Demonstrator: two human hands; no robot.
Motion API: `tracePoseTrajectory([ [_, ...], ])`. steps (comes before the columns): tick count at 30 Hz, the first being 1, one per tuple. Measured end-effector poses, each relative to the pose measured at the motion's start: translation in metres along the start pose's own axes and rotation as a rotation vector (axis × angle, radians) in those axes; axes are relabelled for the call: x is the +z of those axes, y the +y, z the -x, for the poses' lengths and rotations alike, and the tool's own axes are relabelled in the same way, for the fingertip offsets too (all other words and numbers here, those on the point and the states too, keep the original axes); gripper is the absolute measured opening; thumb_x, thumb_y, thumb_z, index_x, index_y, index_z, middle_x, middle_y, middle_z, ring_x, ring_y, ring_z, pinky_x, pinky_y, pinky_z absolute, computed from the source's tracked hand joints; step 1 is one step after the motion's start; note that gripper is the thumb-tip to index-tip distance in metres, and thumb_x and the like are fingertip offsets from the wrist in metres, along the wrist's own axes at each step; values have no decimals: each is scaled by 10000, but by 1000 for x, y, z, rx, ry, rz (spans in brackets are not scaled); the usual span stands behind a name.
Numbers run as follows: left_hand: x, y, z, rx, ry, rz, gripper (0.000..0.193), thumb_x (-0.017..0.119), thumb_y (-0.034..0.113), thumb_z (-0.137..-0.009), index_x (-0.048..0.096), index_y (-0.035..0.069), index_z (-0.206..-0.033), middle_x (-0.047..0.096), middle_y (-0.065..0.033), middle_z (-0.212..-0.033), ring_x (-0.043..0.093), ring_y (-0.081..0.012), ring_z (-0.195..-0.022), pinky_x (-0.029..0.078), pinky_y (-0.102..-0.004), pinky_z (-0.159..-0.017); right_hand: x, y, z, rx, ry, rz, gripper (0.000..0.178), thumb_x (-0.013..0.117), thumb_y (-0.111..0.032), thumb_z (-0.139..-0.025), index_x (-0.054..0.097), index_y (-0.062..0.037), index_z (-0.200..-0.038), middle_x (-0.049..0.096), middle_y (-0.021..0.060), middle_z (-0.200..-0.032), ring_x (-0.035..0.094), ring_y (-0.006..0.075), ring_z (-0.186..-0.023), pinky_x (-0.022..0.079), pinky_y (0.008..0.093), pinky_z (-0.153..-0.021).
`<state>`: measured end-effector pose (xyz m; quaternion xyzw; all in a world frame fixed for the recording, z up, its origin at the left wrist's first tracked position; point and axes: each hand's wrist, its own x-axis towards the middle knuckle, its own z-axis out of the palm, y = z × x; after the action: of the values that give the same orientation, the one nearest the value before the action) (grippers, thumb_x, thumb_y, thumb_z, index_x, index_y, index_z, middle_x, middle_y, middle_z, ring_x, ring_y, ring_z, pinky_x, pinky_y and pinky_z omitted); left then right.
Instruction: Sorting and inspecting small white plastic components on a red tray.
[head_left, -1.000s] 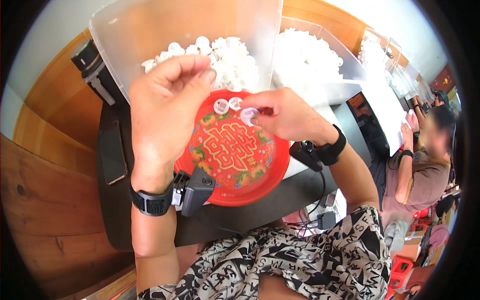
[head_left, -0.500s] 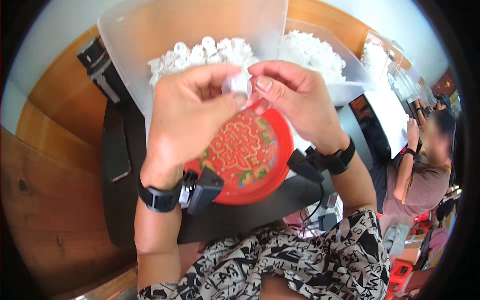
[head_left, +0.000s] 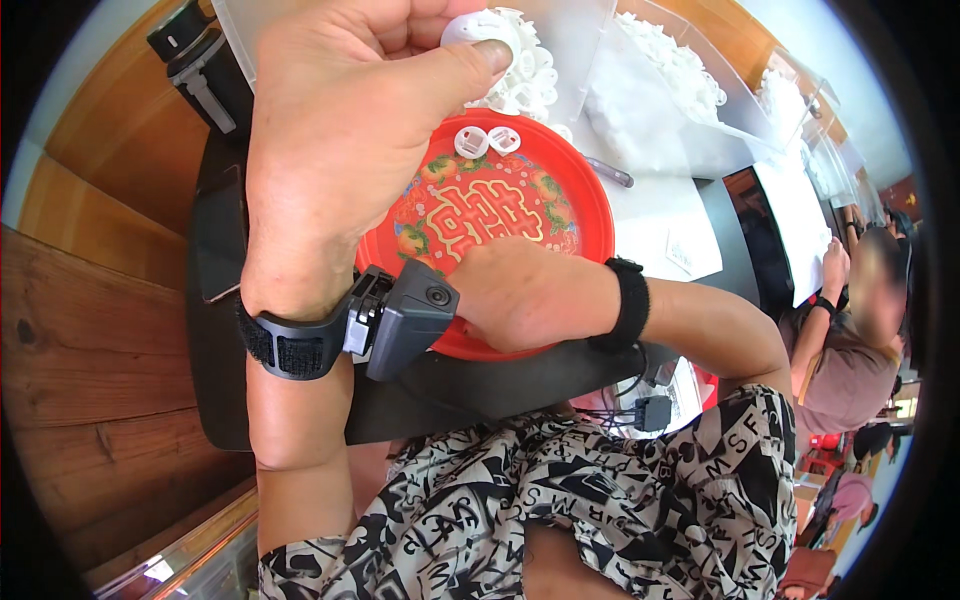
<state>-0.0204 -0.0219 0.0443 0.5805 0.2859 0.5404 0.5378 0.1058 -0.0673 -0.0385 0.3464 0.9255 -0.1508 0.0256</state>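
Red tray (head_left: 598,225), gold motif (head_left: 485,215), green, orange florals (head_left: 440,170); white discs (head_left: 471,142); black-white patterned shirt (head_left: 700,480)

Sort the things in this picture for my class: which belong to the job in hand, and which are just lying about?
Seemingly in use:
- white piece, pinched in the left hand
- red tray, under the right hand
- two round white parts on the tray
- clear bin of white parts

Seemingly lying about:
- dark phone
- black bottle
- grey handle

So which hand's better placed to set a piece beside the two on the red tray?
Probably the left hand: it pinches a white piece, above the pair in the picture. The right hand is lower over the tray, fingertips hidden.
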Motion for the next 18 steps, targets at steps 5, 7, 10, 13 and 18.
tracePoseTrajectory([
  [5, -14, -17, -1, 105, -58, -22, 282, 609, -54, -757, 585, -73, -1037, 633, -107, -823, 598, -130, -697, 485, -226, -632, 6, -5, -3, -52, 67, 107, 137, 540, -87, -693, 611, 27, -714, 603, 172, -661, 629, 298, -650, 496, 390, -533],
  [7, -16, -20, -4, 155, -101, -73, 300, 632, 19, -761, 593, -53, -1050, 632, -88, -830, 589, -143, -701, 453, -238, -641, 5, -5, -3, -58, 53, 107, 131, 538, -88, -696, 613, 19, -709, 604, 167, -659, 631, 290, -648, 496, 387, -525],
  [10, -10, -15, -4, 141, -111, -75, 298, 630, 18, -762, 594, -52, -1050, 631, -90, -827, 589, -144, -703, 456, -242, -643, 8, -3, -4, -62, 124, 152, 121, 547, -86, -698, 620, 9, -716, 607, 153, -663, 631, 290, -648, 496, 376, -527],
  [13, -10, -12, -4, 146, -108, -87, 294, 625, 4, -763, 593, -52, -1049, 630, -92, -845, 588, -141, -714, 468, -245, -662, 7, -7, -9, -45, 81, 177, 114, 559, -90, -696, 629, -4, -727, 614, 140, -678, 633, 271, -650, 497, 367, -528],
  [18, -11, -20, -10, 131, -77, -54, 304, 605, -42, -759, 580, -64, -1061, 614, -97, -908, 580, -135, -778, 492, -258, -708, 16, -1, -14, -86, 142, 250, 106, 569, -93, -696, 641, -29, -739, 628, 117, -733, 639, 232, -674, 487, 347, -520],
])
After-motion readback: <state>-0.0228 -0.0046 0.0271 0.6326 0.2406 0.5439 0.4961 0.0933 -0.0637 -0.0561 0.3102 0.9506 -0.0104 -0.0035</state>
